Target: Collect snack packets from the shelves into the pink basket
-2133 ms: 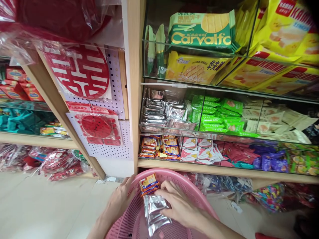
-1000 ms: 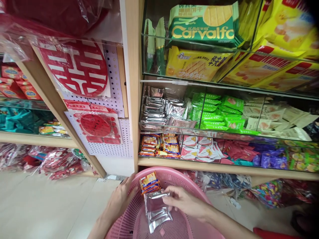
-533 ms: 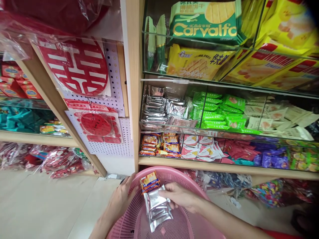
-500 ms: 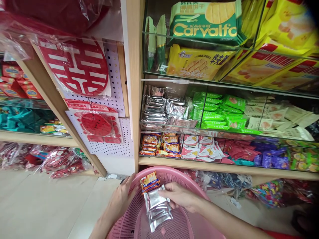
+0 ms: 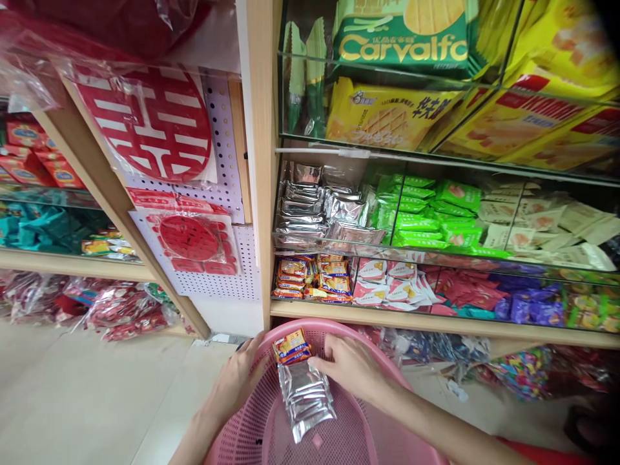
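A pink plastic basket (image 5: 387,426) with perforated walls sits below the shelves. My left hand (image 5: 237,374) is closed around its left rim, thumb on the inner side. Inside lies a row of silver foil snack packets (image 5: 305,400), overlapping one another. Behind them, against the far wall of the basket, are orange-and-blue snack packets (image 5: 292,347). My right hand (image 5: 351,365) is over the basket, just right of the silver packets' far end. Its thumb and forefinger are apart, the thumb tip close to or touching the top packet; the other fingers are partly hidden.
Shelf compartments hold silver packets (image 5: 303,206), green packets (image 5: 455,200), orange packets (image 5: 334,274) and large biscuit bags (image 5: 402,48) behind clear fronts. A wooden shelf edge (image 5: 436,321) runs just beyond the basket. Red paper-cut decorations (image 5: 150,126) hang on the left.
My right hand has loosened from the silver packets and shifted slightly up and right. The packets now lie flatter in the basket. My left hand stays at the rim.
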`<state>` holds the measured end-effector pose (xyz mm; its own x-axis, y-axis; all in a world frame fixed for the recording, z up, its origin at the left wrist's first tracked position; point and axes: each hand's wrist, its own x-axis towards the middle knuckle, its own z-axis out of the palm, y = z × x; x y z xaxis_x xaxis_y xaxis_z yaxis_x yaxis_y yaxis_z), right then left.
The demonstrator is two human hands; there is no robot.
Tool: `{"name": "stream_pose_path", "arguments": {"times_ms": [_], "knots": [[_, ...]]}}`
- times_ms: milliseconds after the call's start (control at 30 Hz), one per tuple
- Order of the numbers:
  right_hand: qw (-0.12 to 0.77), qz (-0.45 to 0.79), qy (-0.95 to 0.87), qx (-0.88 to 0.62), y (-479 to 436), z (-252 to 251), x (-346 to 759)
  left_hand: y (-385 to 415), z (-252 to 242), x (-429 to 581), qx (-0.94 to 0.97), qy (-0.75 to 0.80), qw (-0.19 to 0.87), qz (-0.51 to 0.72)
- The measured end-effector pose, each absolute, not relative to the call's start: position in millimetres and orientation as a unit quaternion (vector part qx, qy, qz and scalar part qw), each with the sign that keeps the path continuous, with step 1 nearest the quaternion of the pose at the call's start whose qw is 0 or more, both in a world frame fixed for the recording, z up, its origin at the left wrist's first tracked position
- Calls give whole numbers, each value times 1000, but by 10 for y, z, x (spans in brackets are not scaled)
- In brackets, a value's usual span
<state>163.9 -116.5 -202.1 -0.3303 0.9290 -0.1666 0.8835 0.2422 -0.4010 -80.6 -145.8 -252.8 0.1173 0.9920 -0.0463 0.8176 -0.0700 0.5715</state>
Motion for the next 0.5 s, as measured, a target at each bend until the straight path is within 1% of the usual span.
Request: {"name": "stream_pose_path", "arguments": {"times_ms": [67, 200, 333, 400, 500], "knots": [[77, 171, -844, -503, -1209, -1967, 1615, -1445, -2530, -836, 712, 637, 237, 176], [57, 76, -929, -358, -1311, -2047, 1492, -1414, -2504, -883, 720, 634, 233, 161], [49, 14, -936, -349, -1338, -2229, 1390, -1391, -2438, -871, 725, 633, 224, 153], [53, 15, -932, -359, -1323, -2305, 1378, -1379, -2439, -864, 722, 637, 220, 154], [67, 47, -928, -364, -1289, -2387, 1399, -1346, -2504, -876, 718, 648, 210, 142]]}}
